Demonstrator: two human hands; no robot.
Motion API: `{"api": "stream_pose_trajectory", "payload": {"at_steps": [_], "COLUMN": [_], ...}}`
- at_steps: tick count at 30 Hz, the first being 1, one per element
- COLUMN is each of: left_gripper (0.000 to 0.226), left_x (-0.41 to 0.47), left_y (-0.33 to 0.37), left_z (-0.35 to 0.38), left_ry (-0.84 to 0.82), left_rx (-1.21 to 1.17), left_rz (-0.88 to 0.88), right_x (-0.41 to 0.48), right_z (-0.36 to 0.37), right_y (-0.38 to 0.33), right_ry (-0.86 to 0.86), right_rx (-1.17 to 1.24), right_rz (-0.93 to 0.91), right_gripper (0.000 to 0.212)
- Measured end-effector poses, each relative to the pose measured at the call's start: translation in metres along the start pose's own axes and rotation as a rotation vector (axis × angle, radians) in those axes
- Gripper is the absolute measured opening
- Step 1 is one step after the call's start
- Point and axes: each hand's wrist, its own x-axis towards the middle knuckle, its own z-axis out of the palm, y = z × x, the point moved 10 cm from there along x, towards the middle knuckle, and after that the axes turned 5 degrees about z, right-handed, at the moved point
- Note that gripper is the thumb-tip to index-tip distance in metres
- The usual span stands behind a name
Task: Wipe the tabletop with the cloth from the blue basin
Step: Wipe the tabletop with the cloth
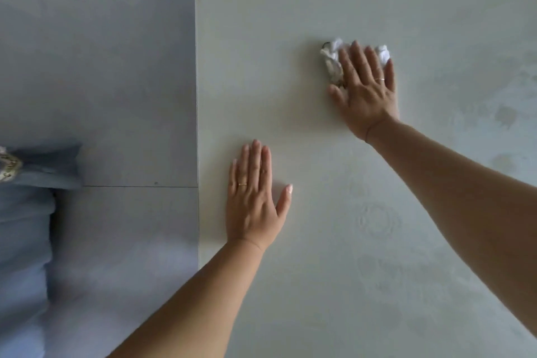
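Note:
A crumpled white and grey cloth (331,61) lies on the white tabletop (290,23). My right hand (366,90) presses flat on top of it with fingers spread; cloth shows past the fingertips and beside the thumb. My left hand (254,197) rests palm down on the table near its left edge, holding nothing. Faint damp streaks and a ring mark (377,219) show on the surface to the right. The blue basin is not in view.
The table's left edge (198,125) runs top to bottom, with grey tiled floor (101,81) beyond it. Blue fabric (26,212) sits at the far left on the floor side.

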Motion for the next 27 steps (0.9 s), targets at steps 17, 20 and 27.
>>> {"api": "stream_pose_trajectory", "payload": {"at_steps": [17, 20, 27], "left_gripper": [0.073, 0.073, 0.072], "left_x": [0.002, 0.001, 0.002], "left_y": [0.0, -0.001, 0.0], "left_z": [0.001, 0.0, 0.001], "left_ry": [-0.031, -0.041, -0.05], "left_rx": [0.054, 0.059, 0.044], "left_rz": [-0.023, -0.036, -0.018], "right_x": [-0.064, -0.103, -0.086], "right_z": [0.018, 0.031, 0.015], "right_y": [0.005, -0.068, 0.027], "right_ry": [0.004, -0.071, -0.034], "right_rx": [0.104, 0.034, 0.046], "right_rz": [0.324, -0.019, 0.094], "right_gripper": [0.06, 0.061, 0.058]}}
